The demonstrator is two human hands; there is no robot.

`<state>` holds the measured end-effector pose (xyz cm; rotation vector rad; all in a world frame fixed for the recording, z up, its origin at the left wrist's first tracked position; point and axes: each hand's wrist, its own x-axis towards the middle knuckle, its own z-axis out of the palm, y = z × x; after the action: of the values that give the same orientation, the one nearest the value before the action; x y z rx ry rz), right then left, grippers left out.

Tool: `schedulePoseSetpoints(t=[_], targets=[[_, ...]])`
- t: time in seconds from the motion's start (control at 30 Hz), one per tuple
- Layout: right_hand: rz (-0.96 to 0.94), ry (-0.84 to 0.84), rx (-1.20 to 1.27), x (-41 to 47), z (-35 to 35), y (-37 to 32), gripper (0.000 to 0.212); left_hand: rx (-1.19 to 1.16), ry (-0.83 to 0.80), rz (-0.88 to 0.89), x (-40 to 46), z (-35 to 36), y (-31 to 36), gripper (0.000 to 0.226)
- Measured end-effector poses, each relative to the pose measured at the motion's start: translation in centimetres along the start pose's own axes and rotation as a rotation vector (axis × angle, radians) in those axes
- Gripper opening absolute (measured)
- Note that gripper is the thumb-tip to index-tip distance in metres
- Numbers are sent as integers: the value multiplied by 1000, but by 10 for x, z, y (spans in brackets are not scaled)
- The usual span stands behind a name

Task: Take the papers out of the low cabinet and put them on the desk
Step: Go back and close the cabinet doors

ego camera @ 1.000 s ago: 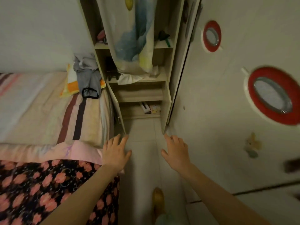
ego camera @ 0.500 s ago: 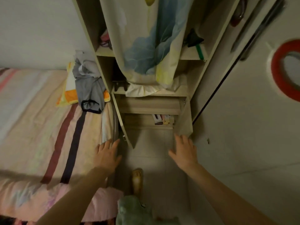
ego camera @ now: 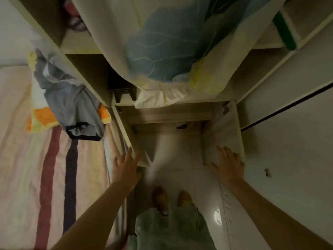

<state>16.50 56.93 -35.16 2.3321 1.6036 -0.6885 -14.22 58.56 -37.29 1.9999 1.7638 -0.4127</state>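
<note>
The low cabinet (ego camera: 167, 114) stands straight ahead at floor level with both doors swung open. A sliver of papers or booklets (ego camera: 181, 125) shows deep on its bottom shelf; most of the inside is hidden by the shelf edge above. My left hand (ego camera: 126, 168) is empty with fingers spread, close to the edge of the left door (ego camera: 126, 134). My right hand (ego camera: 228, 164) is also empty and spread, lying against the lower part of the right door (ego camera: 223, 134). The desk is out of view.
A bed (ego camera: 45, 168) with striped bedding and grey clothes (ego camera: 72, 105) fills the left. A blue and white cloth (ego camera: 162, 51) hangs from the shelves above the cabinet. White wardrobe doors (ego camera: 288, 141) are on the right. My feet (ego camera: 160, 199) stand on the narrow tiled floor strip.
I have stepped closer and the view tilts further down. Both hands have moved forward to the open cabinet doors. The papers are now mostly hidden behind the shelf edge.
</note>
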Motion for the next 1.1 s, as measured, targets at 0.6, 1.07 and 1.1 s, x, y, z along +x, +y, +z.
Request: schedulePoseSetpoints(t=[0.6,1.07,1.1], targets=[[291,44,179,112,29,58,83,-532,90,-154,90,28,58,87],[-29,45,367,133,27,-39,71,-92,52,-14,149,8,78,79],[-41,62,334,138,26,-45,68,-46,51,-14,157,6,79,81]])
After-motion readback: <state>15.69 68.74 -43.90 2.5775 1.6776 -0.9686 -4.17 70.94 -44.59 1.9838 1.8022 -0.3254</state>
